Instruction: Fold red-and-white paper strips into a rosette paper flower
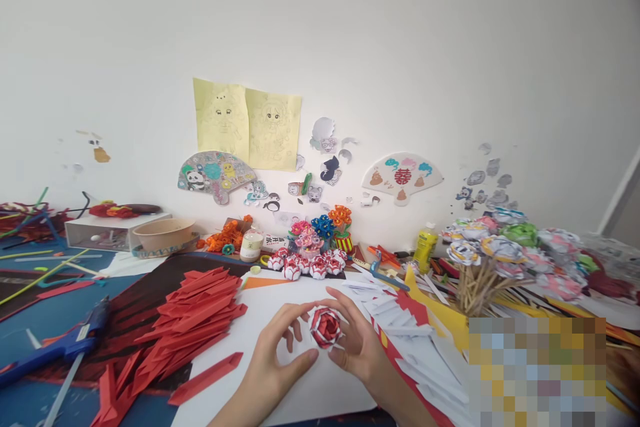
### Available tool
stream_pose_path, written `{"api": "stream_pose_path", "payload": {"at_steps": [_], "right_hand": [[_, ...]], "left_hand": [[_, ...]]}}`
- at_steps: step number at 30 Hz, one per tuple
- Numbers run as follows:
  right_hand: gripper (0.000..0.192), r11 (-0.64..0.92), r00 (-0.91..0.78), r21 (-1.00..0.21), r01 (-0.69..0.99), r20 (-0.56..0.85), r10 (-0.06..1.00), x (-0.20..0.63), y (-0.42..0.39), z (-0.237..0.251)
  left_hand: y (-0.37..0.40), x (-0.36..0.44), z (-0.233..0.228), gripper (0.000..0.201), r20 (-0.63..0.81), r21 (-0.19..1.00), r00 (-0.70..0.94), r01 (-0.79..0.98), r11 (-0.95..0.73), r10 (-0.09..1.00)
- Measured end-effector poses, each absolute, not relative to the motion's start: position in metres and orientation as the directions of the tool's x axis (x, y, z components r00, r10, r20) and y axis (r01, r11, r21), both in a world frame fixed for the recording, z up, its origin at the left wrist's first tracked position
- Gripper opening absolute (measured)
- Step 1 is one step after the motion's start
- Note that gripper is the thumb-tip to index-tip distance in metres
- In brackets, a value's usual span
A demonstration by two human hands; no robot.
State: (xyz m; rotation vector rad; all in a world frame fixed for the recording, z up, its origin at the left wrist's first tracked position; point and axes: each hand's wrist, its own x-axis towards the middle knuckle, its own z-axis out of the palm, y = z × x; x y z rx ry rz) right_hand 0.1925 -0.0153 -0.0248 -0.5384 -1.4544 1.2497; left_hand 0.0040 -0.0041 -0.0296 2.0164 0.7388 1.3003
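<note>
A red and white folded-paper flower is held up between my two hands, over a white sheet of paper. My right hand curls around its right side, with the thumb below. From the other side, the index finger and thumb of my left hand close on the flower's edge, while its other fingers are bent beneath. Folded red paper strips are heaped to the left, and one red strip lies apart beside my left wrist. Folded white paper strips spread out right of my right hand.
Finished red and white flowers stand in a row behind the sheet, near a small jar. A blue glue gun lies at left. Paper flowers on sticks and a yellow bottle stand at right. Blue-handled scissors lie behind.
</note>
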Motion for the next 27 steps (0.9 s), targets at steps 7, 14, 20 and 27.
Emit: {"api": "stream_pose_path", "payload": {"at_steps": [7,14,20,27], "right_hand": [[0.073,0.377,-0.288,-0.892,-0.248,0.439,0.851,0.1955,-0.0155,-0.0264],[0.070,0.378,-0.300,-0.899,-0.223,0.432,0.851,0.1988,-0.0134,-0.0282],[0.069,0.373,-0.312,-0.903,-0.214,0.425,0.850,0.2007,-0.0106,-0.0303],[0.065,0.338,-0.310,-0.903,-0.265,0.412,0.857,0.1987,-0.0096,-0.0321]], "left_hand": [[-0.0009,0.0052,-0.0343,0.051,0.564,0.759,0.358,0.129,-0.638,0.744],[-0.0021,0.0047,-0.0355,0.044,0.552,0.773,0.362,0.116,-0.624,0.751],[-0.0028,0.0052,-0.0342,0.032,0.529,0.807,0.340,0.084,-0.585,0.778],[0.0007,0.0049,-0.0357,0.031,0.523,0.811,0.326,0.094,-0.578,0.787]]}}
